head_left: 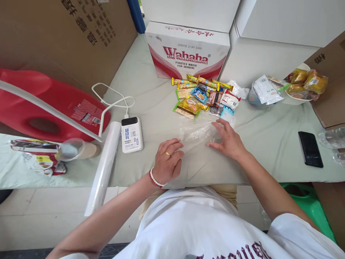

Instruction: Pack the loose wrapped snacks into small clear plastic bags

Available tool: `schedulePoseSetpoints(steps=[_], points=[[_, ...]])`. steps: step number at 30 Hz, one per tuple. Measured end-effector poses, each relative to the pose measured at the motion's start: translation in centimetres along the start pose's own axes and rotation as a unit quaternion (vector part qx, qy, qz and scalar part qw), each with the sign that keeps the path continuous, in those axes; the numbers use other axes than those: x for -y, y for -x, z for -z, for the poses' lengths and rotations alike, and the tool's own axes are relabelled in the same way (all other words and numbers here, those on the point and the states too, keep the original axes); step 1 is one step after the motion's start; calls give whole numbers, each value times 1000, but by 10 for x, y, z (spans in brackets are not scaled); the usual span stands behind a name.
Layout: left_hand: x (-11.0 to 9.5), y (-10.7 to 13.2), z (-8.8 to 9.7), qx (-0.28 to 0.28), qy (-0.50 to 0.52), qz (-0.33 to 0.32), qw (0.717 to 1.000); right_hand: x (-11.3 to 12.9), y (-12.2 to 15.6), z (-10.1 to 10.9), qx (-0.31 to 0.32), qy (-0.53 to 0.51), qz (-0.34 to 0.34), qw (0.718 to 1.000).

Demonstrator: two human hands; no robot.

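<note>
A clear plastic bag [199,135] lies flat on the pale green table cover [150,102]. My left hand [168,161] rests on the bag's near left corner with fingers curled, a ring on one finger and a bead bracelet at the wrist. My right hand [228,141] lies flat on the bag's right side with fingers spread. Just beyond the bag sits a pile of several wrapped snacks [203,96].
A white power bank [132,134] with cable and a roll of clear bags [103,166] lie to the left, beside a red plastic object [48,106]. A Wahaha water box [188,50] stands behind. A black phone [310,148], water bottles [336,137] and a bowl of packaged cakes [302,87] are right.
</note>
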State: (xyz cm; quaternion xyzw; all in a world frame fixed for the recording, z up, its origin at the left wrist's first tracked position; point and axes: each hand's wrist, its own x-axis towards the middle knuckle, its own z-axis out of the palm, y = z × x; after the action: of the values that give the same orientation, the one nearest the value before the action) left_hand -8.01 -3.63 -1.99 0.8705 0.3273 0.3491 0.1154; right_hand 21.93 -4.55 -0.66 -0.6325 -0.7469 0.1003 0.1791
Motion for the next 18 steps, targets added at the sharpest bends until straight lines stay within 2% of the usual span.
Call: schedulePoseSetpoints(steps=[2, 4, 7, 9, 12, 15, 18], points=[[-6, -24, -5, 29, 60, 14, 998, 1, 6, -10, 32, 27, 6, 999], [-7, -51, -19, 85, 88, 53, 991, 1, 14, -19, 43, 41, 11, 998], [1, -80, -49, 154, 29, 98, 983, -2, 28, -27, 30, 36, 15, 999], [11, -85, -64, 192, -32, 122, 973, -6, 41, -27, 7, 2, 17, 1000], [23, -67, -67, 253, -92, 132, 954, -13, 70, -21, -14, -66, 28, 997], [28, -33, -49, 275, -124, 102, 948, -21, 107, -10, -12, -111, 27, 993], [29, 0, -27, 277, -135, 98, 946, -30, 142, 6, 38, -134, 8, 990]])
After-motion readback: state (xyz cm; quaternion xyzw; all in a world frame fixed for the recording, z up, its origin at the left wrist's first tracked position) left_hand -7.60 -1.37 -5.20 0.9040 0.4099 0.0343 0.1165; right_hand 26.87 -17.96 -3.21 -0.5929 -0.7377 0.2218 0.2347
